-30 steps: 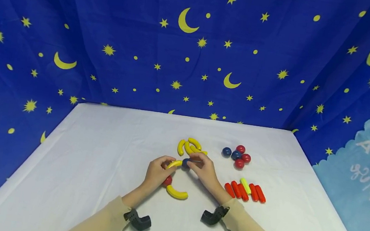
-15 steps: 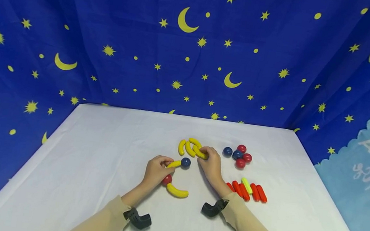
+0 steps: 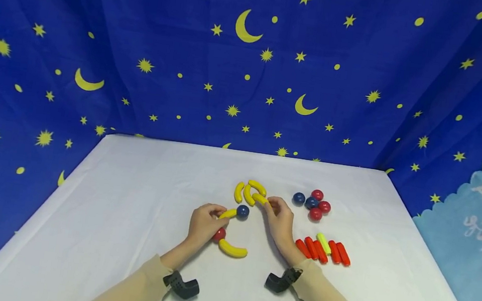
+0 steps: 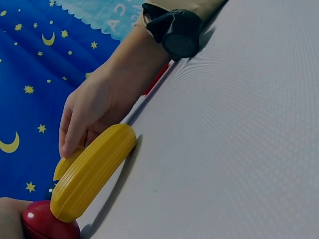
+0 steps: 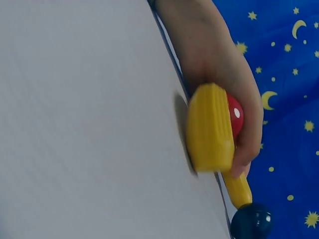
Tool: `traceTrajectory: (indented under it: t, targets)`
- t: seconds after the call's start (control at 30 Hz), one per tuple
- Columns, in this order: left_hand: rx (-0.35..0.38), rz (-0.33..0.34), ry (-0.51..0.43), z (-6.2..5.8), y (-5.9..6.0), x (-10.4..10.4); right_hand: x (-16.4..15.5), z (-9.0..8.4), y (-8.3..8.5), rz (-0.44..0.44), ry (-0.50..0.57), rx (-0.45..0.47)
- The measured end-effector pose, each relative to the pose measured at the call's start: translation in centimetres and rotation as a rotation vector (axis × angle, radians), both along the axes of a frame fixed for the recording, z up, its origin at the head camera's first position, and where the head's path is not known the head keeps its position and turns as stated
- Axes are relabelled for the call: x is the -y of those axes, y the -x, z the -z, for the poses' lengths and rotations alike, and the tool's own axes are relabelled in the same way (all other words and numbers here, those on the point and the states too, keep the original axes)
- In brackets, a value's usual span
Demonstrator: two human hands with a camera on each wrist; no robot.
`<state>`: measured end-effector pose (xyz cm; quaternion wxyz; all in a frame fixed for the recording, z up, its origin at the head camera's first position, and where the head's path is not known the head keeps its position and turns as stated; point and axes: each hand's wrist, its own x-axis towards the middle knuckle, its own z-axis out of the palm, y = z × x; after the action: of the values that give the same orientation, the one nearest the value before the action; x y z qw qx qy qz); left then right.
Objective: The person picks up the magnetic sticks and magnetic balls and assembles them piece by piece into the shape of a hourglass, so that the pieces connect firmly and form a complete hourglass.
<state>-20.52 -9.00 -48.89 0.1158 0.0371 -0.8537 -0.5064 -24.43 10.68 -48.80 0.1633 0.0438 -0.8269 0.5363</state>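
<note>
My left hand (image 3: 206, 224) pinches a yellow curved bar (image 3: 228, 214). A dark blue ball (image 3: 242, 211) sits at that bar's far end. A red ball (image 3: 219, 234) lies by the left fingers, and a second yellow curved bar (image 3: 233, 249) touches it, also large in the left wrist view. The right hand (image 3: 281, 220) pinches another yellow curved bar (image 3: 259, 199) at the edge of a small group of such bars (image 3: 239, 192). In the right wrist view, the left hand (image 5: 224, 64) partly hides the red ball (image 5: 235, 115).
Red and dark blue balls (image 3: 316, 214) cluster at the back right of the white table (image 3: 151, 184). Nearer, by the right forearm, several straight red bars (image 3: 336, 252) lie beside a yellow-green bar (image 3: 323, 243). A blue curtain with moons and stars surrounds the table.
My right hand has let go of the blue ball, moved to the yellow curved bars and taken one by its end, shifting it slightly. The left hand keeps its hold in place.
</note>
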Motion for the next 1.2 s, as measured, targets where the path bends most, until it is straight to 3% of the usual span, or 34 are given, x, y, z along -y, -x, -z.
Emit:
traceTrajectory:
  t: [0.23,0.57,0.67,0.87,0.93,1.07,1.2]
  targets:
    - [-0.023,-0.024,-0.035,0.2,0.1,0.1,0.2,-0.3,-0.8,-0.001,0.129,0.086]
    - [-0.022,-0.008,-0.042,0.2,0.2,0.3,0.4,0.3,-1.1,-0.089,0.089,0.126]
    - [-0.03,0.014,-0.004,0.1,0.1,0.3,0.5,0.2,-1.3,-0.126,0.04,0.115]
    - [-0.039,0.091,0.2,-0.1,-0.2,0.0,0.8,-0.1,-1.7,-0.155,-0.1,0.066]
    - [-0.07,0.127,0.227,-0.1,-0.3,-0.1,0.8,0.0,-1.8,-0.181,-0.143,0.045]
    - [-0.148,0.211,0.205,0.1,-0.3,-0.2,0.8,0.0,-2.0,-0.243,-0.213,0.017]
    - [-0.171,0.273,0.153,0.3,-0.3,-0.2,0.9,0.0,-2.1,-0.275,-0.254,0.01]
